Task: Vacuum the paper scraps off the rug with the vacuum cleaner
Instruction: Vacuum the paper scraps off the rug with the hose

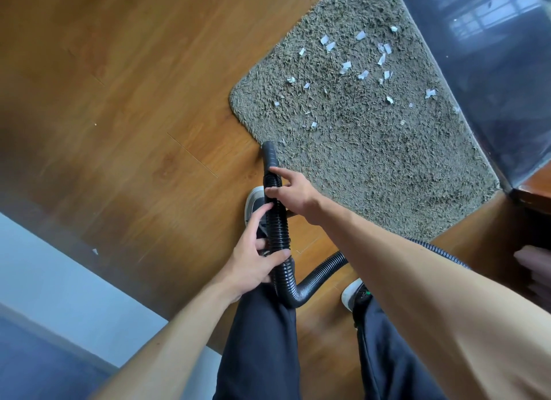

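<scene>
Warm brown wooden plank flooring (134, 101) fills most of the head view, with a grey shaggy rectangular rug (372, 161) lying on it toward the upper right, beside a dark glossy panel (492, 86). Small white torn paper scraps (346, 65) are scattered over the far half of the rug, well apart from the hands.

A black ribbed flexible vacuum hose (278, 229) is held over the floor just beside the rug's near left edge. Its straight upper part has its long axis running nearly up and down the picture, and its smooth black nozzle end (269, 156) points away from the person, its tip at the rug's border. Below the hands the hose bends sharply and runs off to the right under the right forearm.

The left hand (256, 259) grips the hose lower down, thumb curled across it. The right hand (293, 190) holds it higher up, thumb and fingers pinching the ribs, forefinger stretched along it. Dark trousers (262, 340) and two white-soled shoes (253, 202) show beneath.
</scene>
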`<state>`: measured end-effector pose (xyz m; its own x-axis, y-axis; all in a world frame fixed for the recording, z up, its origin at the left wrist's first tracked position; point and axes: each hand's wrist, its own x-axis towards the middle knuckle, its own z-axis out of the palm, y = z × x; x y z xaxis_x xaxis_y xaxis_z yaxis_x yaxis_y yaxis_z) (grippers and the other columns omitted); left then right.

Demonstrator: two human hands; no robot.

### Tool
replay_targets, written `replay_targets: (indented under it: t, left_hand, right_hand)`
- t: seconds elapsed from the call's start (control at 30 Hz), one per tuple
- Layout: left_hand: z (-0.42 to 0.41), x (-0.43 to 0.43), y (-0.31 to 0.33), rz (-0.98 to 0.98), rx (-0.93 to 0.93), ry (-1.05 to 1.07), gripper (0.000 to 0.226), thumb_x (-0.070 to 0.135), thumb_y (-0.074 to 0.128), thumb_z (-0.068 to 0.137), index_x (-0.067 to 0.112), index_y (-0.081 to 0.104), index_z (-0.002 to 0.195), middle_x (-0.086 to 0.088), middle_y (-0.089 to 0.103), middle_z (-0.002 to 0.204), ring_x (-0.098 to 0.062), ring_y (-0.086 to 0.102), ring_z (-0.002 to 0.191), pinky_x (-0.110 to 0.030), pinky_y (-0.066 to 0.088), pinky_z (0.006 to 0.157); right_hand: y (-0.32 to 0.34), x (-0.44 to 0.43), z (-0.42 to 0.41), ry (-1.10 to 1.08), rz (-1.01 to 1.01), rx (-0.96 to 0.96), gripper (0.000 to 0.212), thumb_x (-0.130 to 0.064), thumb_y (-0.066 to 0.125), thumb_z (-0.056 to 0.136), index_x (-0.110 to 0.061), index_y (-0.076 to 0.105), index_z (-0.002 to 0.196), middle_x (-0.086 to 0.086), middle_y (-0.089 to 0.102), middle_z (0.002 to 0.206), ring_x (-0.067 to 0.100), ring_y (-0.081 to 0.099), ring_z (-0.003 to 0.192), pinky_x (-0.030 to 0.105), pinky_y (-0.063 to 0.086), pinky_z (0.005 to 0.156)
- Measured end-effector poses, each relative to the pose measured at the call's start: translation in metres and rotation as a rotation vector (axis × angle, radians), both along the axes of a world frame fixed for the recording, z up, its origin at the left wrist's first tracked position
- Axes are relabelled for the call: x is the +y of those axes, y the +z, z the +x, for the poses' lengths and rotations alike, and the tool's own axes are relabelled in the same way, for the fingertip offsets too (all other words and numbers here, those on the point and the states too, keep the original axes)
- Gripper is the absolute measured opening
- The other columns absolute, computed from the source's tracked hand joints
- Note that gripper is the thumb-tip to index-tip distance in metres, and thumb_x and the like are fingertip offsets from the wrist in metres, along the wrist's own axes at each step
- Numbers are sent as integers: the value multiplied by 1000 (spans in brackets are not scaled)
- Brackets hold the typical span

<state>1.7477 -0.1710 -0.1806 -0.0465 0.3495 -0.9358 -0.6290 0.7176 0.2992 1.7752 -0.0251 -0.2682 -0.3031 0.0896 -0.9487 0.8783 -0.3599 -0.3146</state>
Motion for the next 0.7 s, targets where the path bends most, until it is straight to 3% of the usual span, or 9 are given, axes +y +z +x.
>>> replay_targets:
  t: [0.13, 0.33, 0.5, 0.7]
  left_hand:
    - [-1, -3, 1, -3, -28, 7, 81, 2, 68, 90, 63, 33, 132, -16, 72, 108, -16, 73, 80, -22, 51, 50]
    - [4, 3, -3, 6, -55, -36, 81, 8, 70, 90, 66, 32, 132, -11, 71, 111, -33, 71, 100, -29, 53, 55]
    - [2, 3, -3, -5, -49, -43, 82, 9, 70, 90, 68, 31, 132, -10, 71, 112, -31, 71, 101, -32, 56, 59]
    - [-4, -3, 1, -13, -68, -16, 81, 8, 68, 91, 70, 32, 127, -13, 71, 112, -33, 69, 105, -28, 54, 57]
  right_hand:
    - [3, -3, 2, -14, -5, -16, 60, -14, 62, 88, -29, 45, 144, 10, 64, 113, 23, 66, 91, 40, 60, 74]
    - [9, 5, 11, -50, 12, -51, 59, -11, 60, 89, -29, 46, 143, 8, 63, 119, 21, 64, 91, 41, 60, 73]
    - [9, 6, 6, -45, 3, -62, 59, -9, 60, 88, -29, 46, 142, 10, 63, 116, 24, 66, 90, 50, 59, 76]
    - [12, 0, -4, -4, -6, -38, 59, -9, 59, 88, -27, 46, 143, 8, 63, 108, 19, 64, 83, 39, 60, 72]
